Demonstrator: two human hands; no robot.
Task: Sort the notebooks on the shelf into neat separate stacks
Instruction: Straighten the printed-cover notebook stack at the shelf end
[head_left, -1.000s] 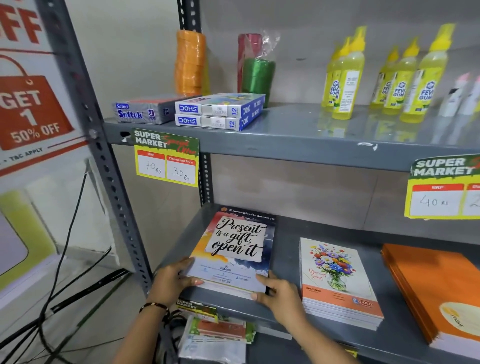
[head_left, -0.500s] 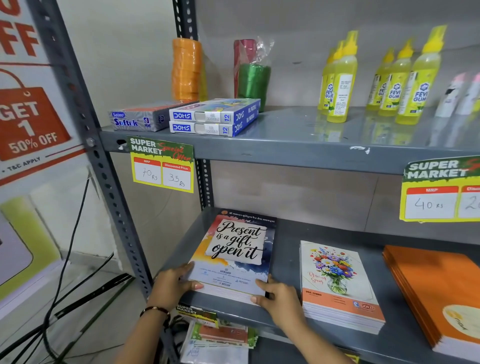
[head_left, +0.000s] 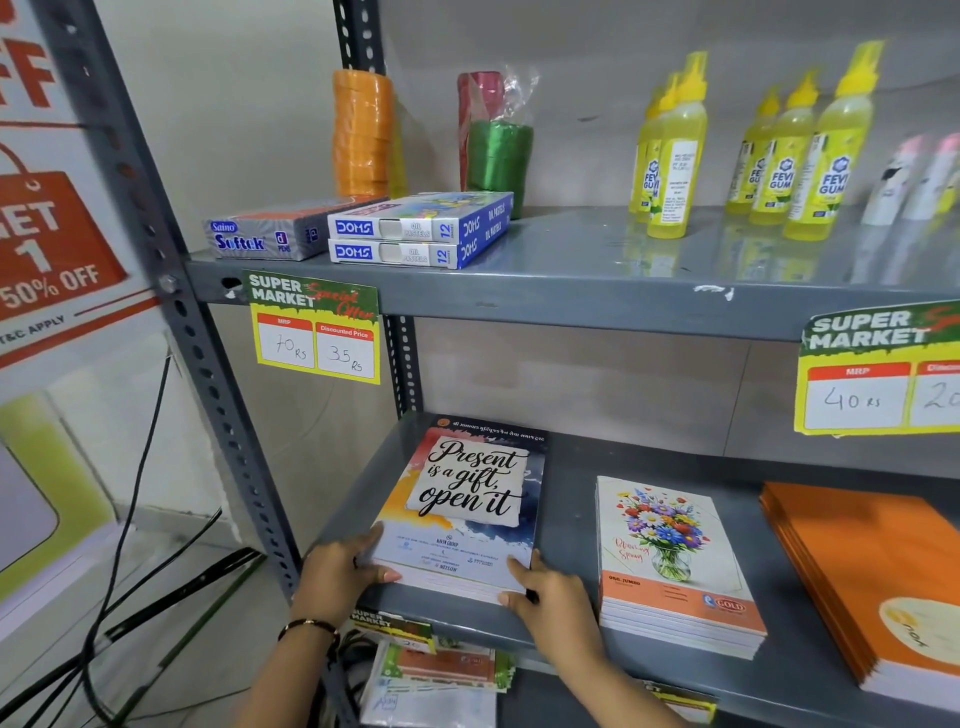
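Between both hands' fingers (head_left: 382, 574): notebook stack (head_left: 462, 512).

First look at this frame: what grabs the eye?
Both hands, left and right, grip the front corners of the "Present is a gift" stack at the lower shelf's left end. Beside it sit a floral stack and an orange stack. Above, yellow glue bottles line the upper shelf at right.

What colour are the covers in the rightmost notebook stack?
Plain orange covers with a pale round emblem near the front, seen in the head view.
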